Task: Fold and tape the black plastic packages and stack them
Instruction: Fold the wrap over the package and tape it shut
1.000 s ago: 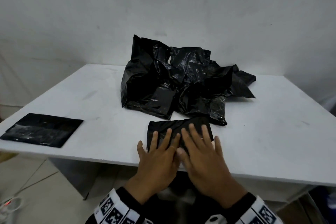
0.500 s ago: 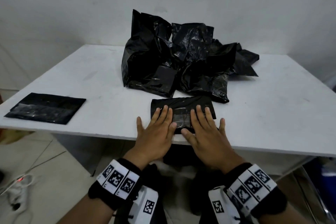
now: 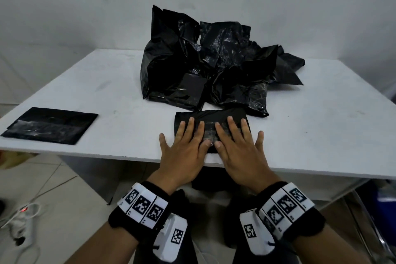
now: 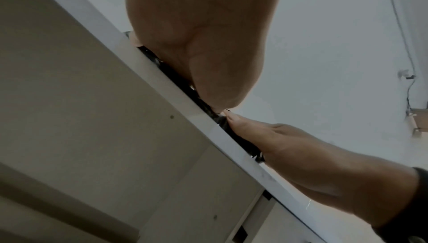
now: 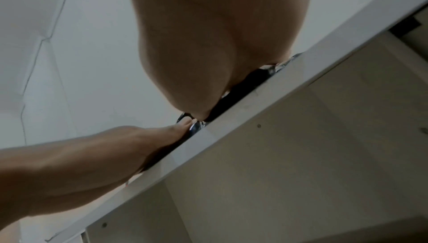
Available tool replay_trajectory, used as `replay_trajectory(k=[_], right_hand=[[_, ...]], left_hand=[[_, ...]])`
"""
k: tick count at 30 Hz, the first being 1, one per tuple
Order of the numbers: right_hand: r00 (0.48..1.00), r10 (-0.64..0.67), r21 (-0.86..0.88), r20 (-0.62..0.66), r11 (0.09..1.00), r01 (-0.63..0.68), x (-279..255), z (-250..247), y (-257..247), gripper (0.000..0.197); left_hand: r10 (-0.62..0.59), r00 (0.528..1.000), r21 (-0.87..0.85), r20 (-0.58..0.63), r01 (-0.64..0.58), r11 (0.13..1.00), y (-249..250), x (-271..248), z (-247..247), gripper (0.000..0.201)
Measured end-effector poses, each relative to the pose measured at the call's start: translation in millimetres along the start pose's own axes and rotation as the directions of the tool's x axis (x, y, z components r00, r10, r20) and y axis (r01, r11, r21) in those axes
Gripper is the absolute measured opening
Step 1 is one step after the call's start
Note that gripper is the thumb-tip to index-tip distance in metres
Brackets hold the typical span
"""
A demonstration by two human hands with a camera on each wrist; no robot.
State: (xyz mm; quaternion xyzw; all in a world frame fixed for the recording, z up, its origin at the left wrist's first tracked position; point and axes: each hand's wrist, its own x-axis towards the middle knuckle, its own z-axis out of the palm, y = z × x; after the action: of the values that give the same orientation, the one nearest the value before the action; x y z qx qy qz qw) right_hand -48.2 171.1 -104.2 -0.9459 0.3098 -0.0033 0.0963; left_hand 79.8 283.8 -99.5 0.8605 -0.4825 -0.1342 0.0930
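- Nearest to us, two wrists in black bands with white coded tags reach over the front edge of the white surface (image 3: 321,126)
- Our left hand (image 3: 184,152) lies flat, fingers straight and spread, pressing on the left half of the folded black package (image 3: 211,117); its grip is released, nothing clasped
- Our right hand (image 3: 240,152) mirrors it on the right half, fingers straight, grip likewise released, the two thumbs almost meeting over a shiny strip of clear tape (image 3: 209,135)
- The wrist views, from below the surface edge, show each palm bearing down on the thin black plastic, which sits right at the front edge
- To the far left, well apart, a flat taped black package (image 3: 51,125) lies near the front left corner
- Just behind the pressed package, a crumpled heap of black plastic bags (image 3: 210,66) rises at mid-surface
- Beyond, a plain pale wall (image 3: 85,6); on the floor at lower left, a white power strip (image 3: 20,218) with a red light
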Motion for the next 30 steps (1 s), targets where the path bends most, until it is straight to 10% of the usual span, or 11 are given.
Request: replay_trajectory(k=[6,20,30], right_hand=[[0.999,0.011,0.005,-0.042,1.000,-0.011,0.1,5.9,0.5,0.081],[0.991,0.113,0.293,0.077,0.947,-0.130,-0.4,-10.3,1.1,0.065],[0.967,0.253,0.188,0.033,0.949,-0.254,6.5,-8.9,-6.1,0.065]], left_hand=[[0.012,1.000,0.028,-0.002,-0.012,1.000,-6.5,0.5,2.9,0.062],[-0.053,0.998,-0.164,-0.039,0.046,0.985,-2.9,1.9,-7.8,0.064],[-0.144,0.989,-0.085,0.034,0.146,0.986,-12.3,5.2,-2.3,0.067]])
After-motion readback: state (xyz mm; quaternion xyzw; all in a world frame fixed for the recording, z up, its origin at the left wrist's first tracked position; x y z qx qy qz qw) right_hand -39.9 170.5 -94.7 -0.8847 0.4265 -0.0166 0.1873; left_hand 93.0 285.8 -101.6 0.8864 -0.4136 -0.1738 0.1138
